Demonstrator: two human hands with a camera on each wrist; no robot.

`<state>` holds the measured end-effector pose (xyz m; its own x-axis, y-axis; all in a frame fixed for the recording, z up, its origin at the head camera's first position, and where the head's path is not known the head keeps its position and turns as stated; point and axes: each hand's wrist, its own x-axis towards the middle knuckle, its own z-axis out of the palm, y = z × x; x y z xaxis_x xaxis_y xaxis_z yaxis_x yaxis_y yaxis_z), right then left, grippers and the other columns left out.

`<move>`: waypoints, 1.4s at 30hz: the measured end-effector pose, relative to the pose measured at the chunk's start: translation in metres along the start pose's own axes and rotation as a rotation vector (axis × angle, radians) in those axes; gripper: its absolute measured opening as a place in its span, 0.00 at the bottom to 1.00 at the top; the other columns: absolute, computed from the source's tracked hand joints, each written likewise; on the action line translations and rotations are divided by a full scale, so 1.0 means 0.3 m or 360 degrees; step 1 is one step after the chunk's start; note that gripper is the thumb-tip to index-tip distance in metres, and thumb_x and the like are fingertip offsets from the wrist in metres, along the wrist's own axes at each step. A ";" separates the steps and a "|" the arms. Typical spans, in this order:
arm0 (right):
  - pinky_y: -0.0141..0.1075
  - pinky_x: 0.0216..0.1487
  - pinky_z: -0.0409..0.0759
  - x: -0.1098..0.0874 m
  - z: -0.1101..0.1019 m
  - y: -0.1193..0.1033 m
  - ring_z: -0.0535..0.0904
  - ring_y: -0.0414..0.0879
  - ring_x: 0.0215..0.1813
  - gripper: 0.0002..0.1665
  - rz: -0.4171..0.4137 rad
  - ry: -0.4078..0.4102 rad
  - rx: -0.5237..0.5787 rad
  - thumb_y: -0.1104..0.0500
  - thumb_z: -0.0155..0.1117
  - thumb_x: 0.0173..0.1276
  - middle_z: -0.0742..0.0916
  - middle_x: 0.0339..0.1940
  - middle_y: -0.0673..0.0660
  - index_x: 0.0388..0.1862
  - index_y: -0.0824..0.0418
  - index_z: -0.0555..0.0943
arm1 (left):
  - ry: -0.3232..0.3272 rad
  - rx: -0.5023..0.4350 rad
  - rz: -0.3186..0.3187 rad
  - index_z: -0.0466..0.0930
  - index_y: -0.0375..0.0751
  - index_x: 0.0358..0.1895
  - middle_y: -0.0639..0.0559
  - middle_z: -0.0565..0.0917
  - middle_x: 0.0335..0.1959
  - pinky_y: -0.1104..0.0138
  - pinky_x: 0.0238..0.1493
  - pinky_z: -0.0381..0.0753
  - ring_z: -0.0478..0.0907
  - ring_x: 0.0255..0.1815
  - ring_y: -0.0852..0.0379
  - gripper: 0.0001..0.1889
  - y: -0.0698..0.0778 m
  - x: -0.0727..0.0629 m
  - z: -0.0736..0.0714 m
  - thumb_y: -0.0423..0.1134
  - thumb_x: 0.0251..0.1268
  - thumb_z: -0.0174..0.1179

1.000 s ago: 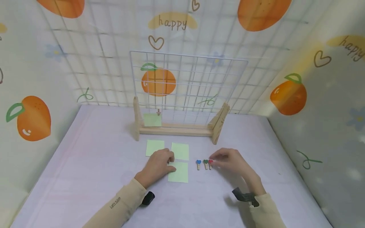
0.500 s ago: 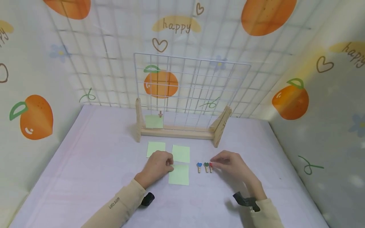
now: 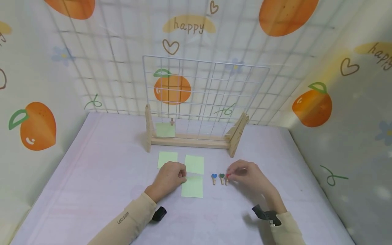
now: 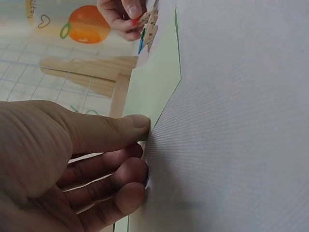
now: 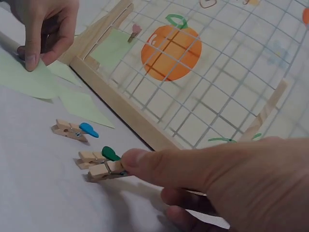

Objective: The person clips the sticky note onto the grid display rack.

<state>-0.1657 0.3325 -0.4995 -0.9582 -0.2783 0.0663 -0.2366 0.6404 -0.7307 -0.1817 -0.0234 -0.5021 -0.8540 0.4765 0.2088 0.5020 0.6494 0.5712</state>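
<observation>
My left hand (image 3: 167, 178) pinches the left corner of the nearest pale green paper note (image 3: 193, 188); in the left wrist view the thumb (image 4: 134, 125) lies on that corner. With thumb and fingers, my right hand (image 3: 251, 175) pinches the red-heart end of a small wooden clothespin (image 5: 102, 171). Right beside it lies a green-heart clothespin (image 3: 222, 177), and a blue-heart clothespin (image 3: 214, 178) lies a little farther left. Two more green notes, one on the left (image 3: 166, 158) and one on the right (image 3: 194, 164), lie just beyond my left hand.
A white wire grid (image 3: 211, 85) stands upright in a wooden base (image 3: 190, 142) behind the notes. Low on its left side hangs another green note (image 3: 165, 130), with a small clothespin (image 3: 172, 121) at its top edge. Fruit-printed cloth walls surround the white tabletop (image 3: 101, 170).
The view has shifted slightly. My left fingers have closed in at the note's corner. My right fingers have closed over the red heart of the clothespin, which is now mostly covered.
</observation>
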 end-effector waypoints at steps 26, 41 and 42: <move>0.26 0.46 0.83 -0.005 -0.042 -0.041 0.91 0.41 0.44 0.14 0.0149 0.0269 0.0227 0.53 0.80 0.65 0.94 0.43 0.55 0.47 0.57 0.91 | 0.0203 -0.0153 0.0111 0.87 0.48 0.29 0.60 0.82 0.24 0.71 0.33 0.75 0.74 0.27 0.63 0.08 0.014 0.017 -0.028 0.32 0.61 0.75; 0.25 0.40 0.85 0.059 -0.021 -0.176 0.89 0.37 0.40 0.07 -0.0135 0.0608 -0.0074 0.61 0.79 0.66 0.93 0.38 0.53 0.42 0.56 0.90 | 0.0245 -0.0209 0.0067 0.87 0.46 0.32 0.58 0.86 0.28 0.70 0.34 0.77 0.76 0.28 0.63 0.06 0.008 0.061 -0.087 0.32 0.62 0.75; 0.25 0.41 0.85 0.066 -0.017 -0.185 0.89 0.38 0.40 0.07 -0.0166 0.0602 -0.0063 0.62 0.78 0.66 0.93 0.38 0.53 0.42 0.57 0.90 | 0.0250 -0.0199 0.0065 0.87 0.46 0.32 0.58 0.87 0.28 0.70 0.34 0.77 0.76 0.28 0.63 0.06 0.008 0.063 -0.092 0.32 0.62 0.75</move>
<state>-0.1725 0.2952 -0.4543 -0.9187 -0.0644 0.3898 -0.3345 0.6518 -0.6807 -0.2004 -0.0293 -0.4749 -0.8489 0.3965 0.3496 0.5244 0.5481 0.6517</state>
